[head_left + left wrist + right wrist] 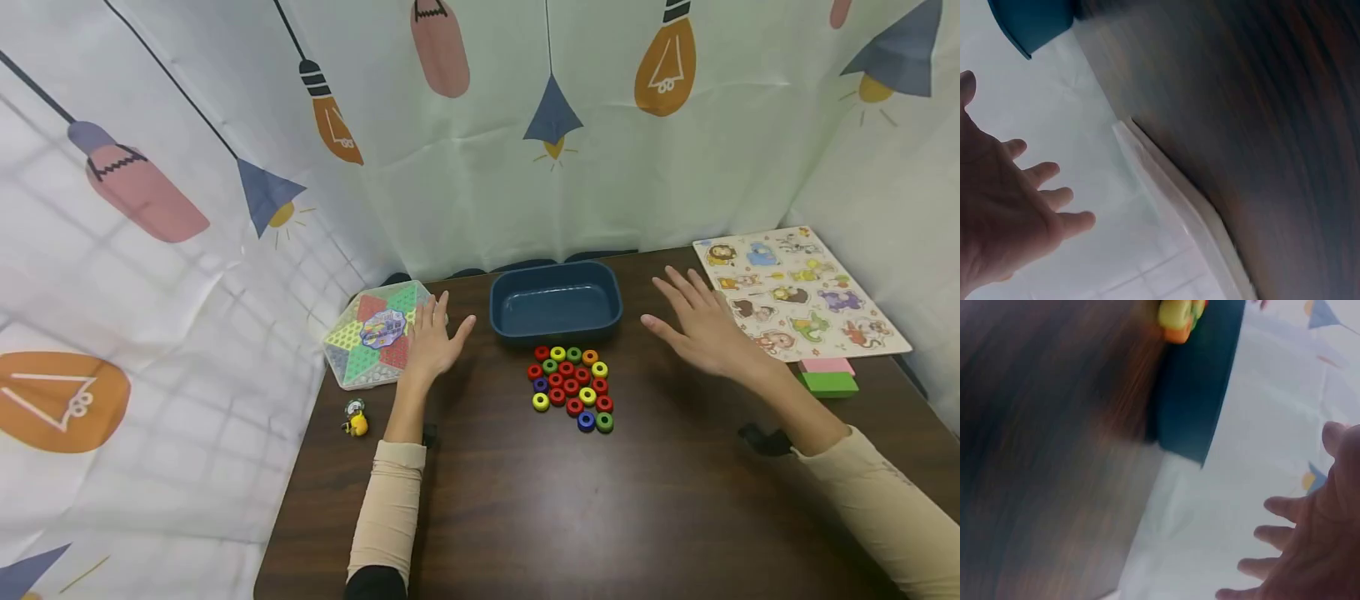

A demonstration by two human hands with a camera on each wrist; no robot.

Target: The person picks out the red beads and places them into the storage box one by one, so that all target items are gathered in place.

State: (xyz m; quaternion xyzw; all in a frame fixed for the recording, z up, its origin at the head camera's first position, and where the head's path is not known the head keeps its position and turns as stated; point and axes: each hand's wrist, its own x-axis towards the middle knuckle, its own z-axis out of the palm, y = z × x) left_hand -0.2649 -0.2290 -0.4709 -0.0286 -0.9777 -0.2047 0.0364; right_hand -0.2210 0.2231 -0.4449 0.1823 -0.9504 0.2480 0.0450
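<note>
My left hand [432,346] is raised with spread, straight fingers, beside the right edge of a hexagonal game box [352,337]. My right hand [701,329] is also held up with its fingers extended, between a dark blue tray [555,335] and an animal picture board [810,293]. Neither hand holds anything. In front of the tray lies a cluster of small rings in red, yellow, green, blue and orange, among them a blue ring [586,422]. Both wrist views show the palms with fingers apart, and part of the tray [1038,25].
Green and pink blocks [828,383] lie by the board's lower edge. A small yellow figure [357,424] sits on the left of the dark wooden table [510,517]. A printed curtain [465,183] stands behind and along the sides.
</note>
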